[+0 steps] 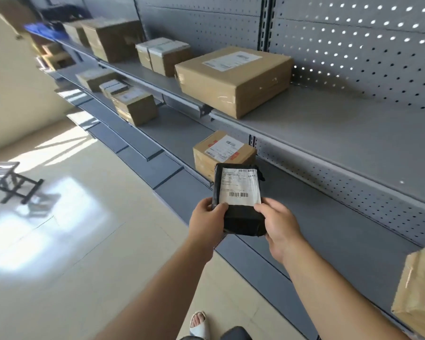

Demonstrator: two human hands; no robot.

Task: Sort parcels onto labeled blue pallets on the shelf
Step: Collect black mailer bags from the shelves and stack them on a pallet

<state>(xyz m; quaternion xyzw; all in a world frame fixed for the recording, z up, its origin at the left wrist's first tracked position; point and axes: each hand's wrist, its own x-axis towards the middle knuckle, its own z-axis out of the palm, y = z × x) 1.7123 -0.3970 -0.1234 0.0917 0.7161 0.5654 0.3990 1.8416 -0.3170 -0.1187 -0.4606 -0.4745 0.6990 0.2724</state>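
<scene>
Here, closest in, the left hand [207, 214] and right hand [277, 224] both hold a black parcel [243, 220] by its near end. Each grip is clenched around it, with the thumbs on top at the bottom edge of its white label [239, 186]. The parcel appears to be held clear of the lower shelf [329, 212], above its front edge. With the label facing up, the step in hand looks like reading it to choose a pallet. Just behind the parcel sits a small brown box [225, 153]. Higher, on the upper shelf [341, 123], lies a large flat box [233, 79]. Far left, a blurred blue shape [38, 30] may be a pallet. The next move probably calls for carrying the parcel to the pallet that matches its label.
</scene>
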